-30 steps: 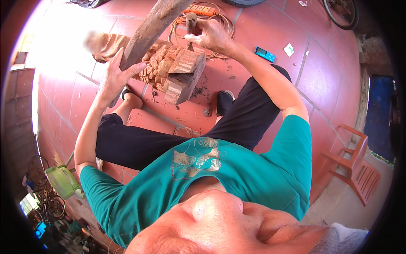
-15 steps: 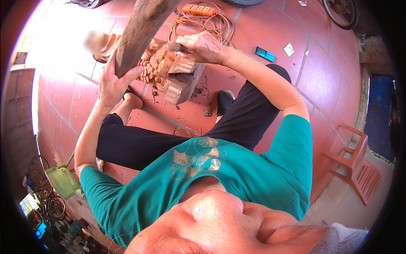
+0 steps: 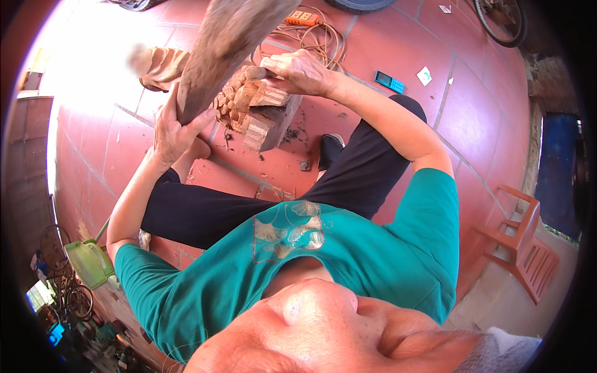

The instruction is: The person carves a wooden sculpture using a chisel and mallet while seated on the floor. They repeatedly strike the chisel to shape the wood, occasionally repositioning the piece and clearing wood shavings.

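My left hand is wrapped around the lower end of a thick, rough length of wood, which slants up and right toward the camera. Beneath it lies a carved wooden figure with a bumpy, rounded pattern and a split, blocky end nearest me. The wood hides part of the carving. At the carving's right side, the fingers of my right hand are curled closed. A rounded grey-brown knob shows beside those fingertips; whether it belongs to a held tool is hidden.
An orange power strip with coiled cable lies beyond my right hand. A blue phone and a small white card are on the red tiles. Dark chips lie near my foot. A reddish plastic chair stands at right.
The length of wood and my left hand have shifted to the right, covering more of the carving and the power strip. My right hand has stayed nearly in place.
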Demonstrator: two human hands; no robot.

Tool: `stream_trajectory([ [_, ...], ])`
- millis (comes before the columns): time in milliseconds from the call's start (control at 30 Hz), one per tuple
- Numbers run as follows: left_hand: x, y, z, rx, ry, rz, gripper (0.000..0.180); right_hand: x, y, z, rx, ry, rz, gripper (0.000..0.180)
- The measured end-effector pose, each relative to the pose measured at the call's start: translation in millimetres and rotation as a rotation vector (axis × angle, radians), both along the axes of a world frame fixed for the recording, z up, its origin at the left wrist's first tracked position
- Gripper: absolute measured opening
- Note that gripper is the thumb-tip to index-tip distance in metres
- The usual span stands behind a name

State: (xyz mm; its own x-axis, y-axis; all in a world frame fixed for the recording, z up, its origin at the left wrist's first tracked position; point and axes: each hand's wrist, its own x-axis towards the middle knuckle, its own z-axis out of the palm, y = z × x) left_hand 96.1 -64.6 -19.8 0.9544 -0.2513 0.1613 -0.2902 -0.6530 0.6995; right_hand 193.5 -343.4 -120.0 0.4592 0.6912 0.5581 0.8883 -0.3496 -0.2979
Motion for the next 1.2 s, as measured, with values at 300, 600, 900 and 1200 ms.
stream_trajectory([
  [300, 10, -3, -3, 0.036, 0.282, 0.04, 0.072, 11, -1, 0, 0.025, 0.002, -0.098, 0.026],
  [600, 10, -5, 24, -0.048, 0.204, 0.074, 0.067, 20, -31, 18, 0.239, 0.346, -0.222, 0.038],
  [900, 15, -9, 12, 0.043, 0.155, 0.008, 0.069, 6, -15, 13, 0.159, 0.297, -0.088, 0.025],
  [1200, 7, -10, 6, -0.019, 0.116, 0.016, 0.075, 8, -7, -5, -0.02, 0.103, -0.052, 0.029],
])
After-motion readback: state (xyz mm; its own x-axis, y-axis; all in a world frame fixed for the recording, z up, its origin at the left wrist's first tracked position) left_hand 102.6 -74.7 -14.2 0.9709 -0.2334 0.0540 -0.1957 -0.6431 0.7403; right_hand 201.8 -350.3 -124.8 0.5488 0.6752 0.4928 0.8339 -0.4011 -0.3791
